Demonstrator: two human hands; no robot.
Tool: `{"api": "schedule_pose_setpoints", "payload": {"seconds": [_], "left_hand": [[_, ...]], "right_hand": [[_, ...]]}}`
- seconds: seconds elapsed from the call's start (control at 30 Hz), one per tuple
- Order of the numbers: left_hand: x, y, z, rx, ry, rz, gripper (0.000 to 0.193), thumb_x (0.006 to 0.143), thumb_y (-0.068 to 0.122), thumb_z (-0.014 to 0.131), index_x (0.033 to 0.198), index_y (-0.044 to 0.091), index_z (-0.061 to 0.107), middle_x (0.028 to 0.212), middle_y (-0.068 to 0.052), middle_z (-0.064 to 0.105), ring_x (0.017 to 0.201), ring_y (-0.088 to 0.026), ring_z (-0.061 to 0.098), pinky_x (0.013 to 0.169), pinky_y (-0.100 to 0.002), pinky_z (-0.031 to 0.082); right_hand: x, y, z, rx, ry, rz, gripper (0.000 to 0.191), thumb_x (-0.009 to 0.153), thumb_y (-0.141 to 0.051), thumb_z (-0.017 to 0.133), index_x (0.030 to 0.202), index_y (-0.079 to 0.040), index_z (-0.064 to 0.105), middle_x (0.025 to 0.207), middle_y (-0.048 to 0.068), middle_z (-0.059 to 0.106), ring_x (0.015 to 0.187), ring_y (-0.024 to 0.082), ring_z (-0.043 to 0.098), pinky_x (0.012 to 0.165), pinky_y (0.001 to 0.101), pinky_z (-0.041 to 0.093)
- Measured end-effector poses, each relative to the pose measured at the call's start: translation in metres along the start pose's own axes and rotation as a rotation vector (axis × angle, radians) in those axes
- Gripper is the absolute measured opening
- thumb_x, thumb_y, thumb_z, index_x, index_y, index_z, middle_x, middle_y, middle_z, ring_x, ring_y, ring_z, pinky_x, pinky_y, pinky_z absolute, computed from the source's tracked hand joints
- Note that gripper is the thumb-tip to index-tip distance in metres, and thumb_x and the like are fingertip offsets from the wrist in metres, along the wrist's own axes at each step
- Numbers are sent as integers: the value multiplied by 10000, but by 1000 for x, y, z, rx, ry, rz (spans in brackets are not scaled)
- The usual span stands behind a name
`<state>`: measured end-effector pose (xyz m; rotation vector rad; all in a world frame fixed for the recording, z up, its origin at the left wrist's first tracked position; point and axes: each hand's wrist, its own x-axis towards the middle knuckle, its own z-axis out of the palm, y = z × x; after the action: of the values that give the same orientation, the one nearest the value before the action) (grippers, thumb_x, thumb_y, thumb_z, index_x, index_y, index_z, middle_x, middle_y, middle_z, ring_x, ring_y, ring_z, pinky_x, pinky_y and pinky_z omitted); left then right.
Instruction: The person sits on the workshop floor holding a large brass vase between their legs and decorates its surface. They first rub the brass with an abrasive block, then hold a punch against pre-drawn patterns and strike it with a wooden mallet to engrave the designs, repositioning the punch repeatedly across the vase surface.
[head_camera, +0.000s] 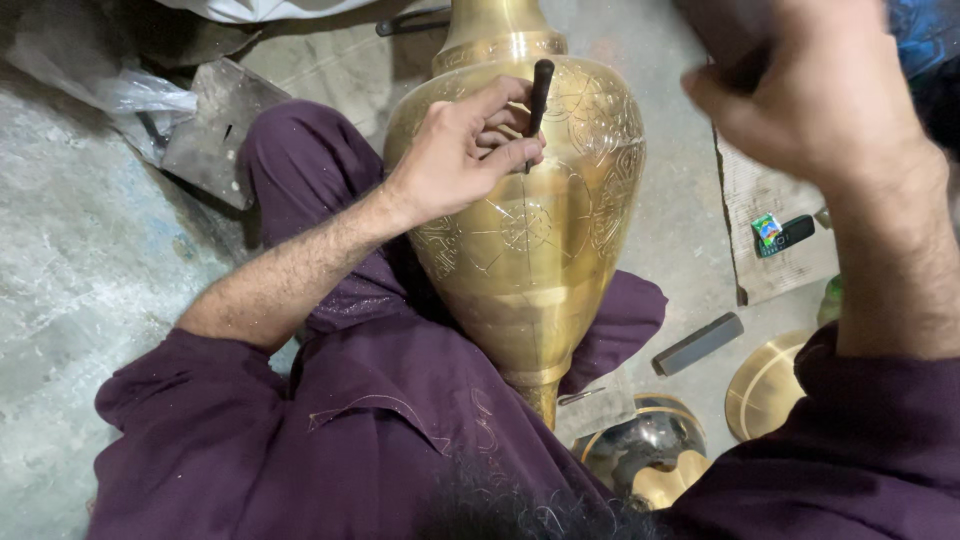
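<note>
Our left hand (455, 150) pinches a chisel (539, 98) against the vase (545, 230) in our lap. Our right hand (810, 100) is raised, blurred, fisted on a dark handle (735, 70).

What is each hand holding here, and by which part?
The left hand pinches a dark chisel at its lower end, tip against the brass vase. The right hand is raised and blurred, gripping something dark; what it is cannot be told.
</note>
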<state>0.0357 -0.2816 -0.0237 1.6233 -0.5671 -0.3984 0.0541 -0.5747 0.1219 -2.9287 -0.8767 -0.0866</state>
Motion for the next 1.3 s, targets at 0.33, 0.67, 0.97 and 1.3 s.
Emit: {"api": "schedule_pose_setpoints", "payload": {"seconds": [0.33, 0.67, 0.97, 1.3], "left_hand": [[-3, -9, 1, 133, 3, -28, 312, 1051, 149, 706, 1306, 6, 596, 1038, -135, 783, 932, -188, 807, 844, -310, 648], [-11, -9, 0, 85, 26, -62, 356, 1068, 189, 704, 1303, -42, 567, 1097, -155, 776, 1006, -208, 803, 881, -347, 667], [-9, -16, 0, 54, -11, 26, 319, 1100, 137, 672, 1340, -39, 556, 1098, -169, 774, 1017, -219, 817, 856, -330, 663], [-12, -2, -2, 49, 34, 43, 448, 1053, 42, 704, 1448, 5, 494, 1171, -182, 761, 1081, -243, 788, 920, -348, 644]], "right_hand": [[-3, -4, 13, -64, -14, -13, 342, 858, -200, 877, 1087, -48, 672, 881, 112, 687, 805, 313, 695, 721, 405, 553], [-9, -5, 19, 43, -3, 57, 250, 932, -191, 856, 1065, -65, 686, 867, 77, 686, 777, 257, 699, 729, 359, 549], [-5, -7, 24, -171, 28, -43, 287, 917, -146, 862, 1091, -31, 665, 937, 100, 691, 854, 248, 708, 754, 358, 555], [-29, 5, 37, 459, 109, 124, 312, 995, -70, 830, 1158, 51, 593, 1051, 152, 670, 962, 259, 693, 881, 369, 561]]}}
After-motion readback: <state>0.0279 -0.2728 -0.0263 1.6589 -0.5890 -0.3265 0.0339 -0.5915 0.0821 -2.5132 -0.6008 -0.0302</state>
